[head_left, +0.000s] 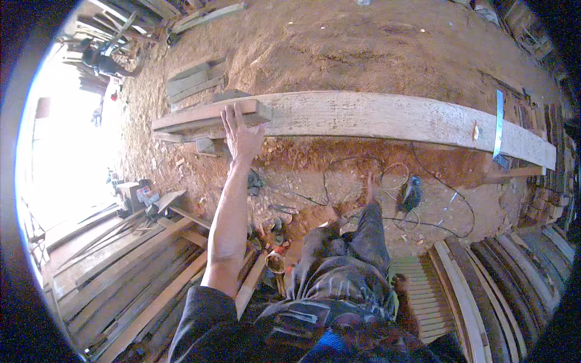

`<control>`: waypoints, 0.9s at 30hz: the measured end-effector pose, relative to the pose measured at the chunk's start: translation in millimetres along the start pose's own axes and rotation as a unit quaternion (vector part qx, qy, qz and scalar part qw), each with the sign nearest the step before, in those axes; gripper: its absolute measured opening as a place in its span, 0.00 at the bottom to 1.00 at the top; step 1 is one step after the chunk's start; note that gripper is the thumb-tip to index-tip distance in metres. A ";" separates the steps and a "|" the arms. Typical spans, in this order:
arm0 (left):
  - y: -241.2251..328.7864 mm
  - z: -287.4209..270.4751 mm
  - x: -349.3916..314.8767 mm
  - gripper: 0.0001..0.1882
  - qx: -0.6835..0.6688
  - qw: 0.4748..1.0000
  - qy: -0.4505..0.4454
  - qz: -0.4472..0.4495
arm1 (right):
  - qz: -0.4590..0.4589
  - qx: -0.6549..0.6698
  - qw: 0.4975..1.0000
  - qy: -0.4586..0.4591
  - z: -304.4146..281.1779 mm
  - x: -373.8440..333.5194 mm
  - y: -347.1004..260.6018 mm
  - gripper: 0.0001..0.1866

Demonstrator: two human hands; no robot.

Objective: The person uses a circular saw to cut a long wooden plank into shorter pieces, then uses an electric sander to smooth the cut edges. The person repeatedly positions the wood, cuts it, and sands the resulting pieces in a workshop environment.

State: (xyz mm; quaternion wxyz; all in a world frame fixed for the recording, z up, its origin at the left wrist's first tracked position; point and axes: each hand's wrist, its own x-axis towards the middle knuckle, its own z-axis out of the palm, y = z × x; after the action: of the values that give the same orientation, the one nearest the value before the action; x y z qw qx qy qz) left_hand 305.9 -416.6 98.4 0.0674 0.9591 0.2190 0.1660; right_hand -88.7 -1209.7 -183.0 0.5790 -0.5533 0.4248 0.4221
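Note:
My left hand (243, 138) grips the end of a short, thick wooden board (209, 116), fingers over its top and thumb spread at its end. This board lies along the left part of a long pale wooden beam (369, 115) that runs across in front of me. Toward the beam's right end, a metal square (498, 124) sits across it, with a small light brown piece (475, 131) close by. Low beside my right leg hangs my right hand (400, 285), in shadow; its fingers are too dark to make out.
A dark blue object (410, 193), perhaps a power tool, lies on the dirt floor amid looping cables (466, 227). Stacked planks fill the lower left (127, 284) and lower right (514, 272). A round container (275, 262) stands near my legs. Timber pieces (195, 81) lie beyond the beam.

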 end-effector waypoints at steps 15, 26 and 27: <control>15.6 34.0 0.5 0.52 0.105 0.993 0.050 -0.036 | -0.114 0.000 0.992 0.047 15.0 255.6 -130.9 0.15; -21.8 59.3 -7.6 0.46 -0.044 0.992 0.119 -0.010 | -0.144 0.012 0.985 0.097 79.7 408.5 -129.2 0.15; -21.8 58.9 -8.7 0.45 -0.071 0.990 0.118 -0.021 | -0.143 0.015 0.985 0.099 83.3 413.7 -126.2 0.15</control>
State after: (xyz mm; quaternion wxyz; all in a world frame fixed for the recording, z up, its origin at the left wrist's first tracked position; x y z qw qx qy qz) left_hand 310.3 -404.3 36.3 0.1122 0.9209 0.2332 0.2915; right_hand 151.3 -1122.7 -541.9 0.5964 -0.6389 0.4029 0.2717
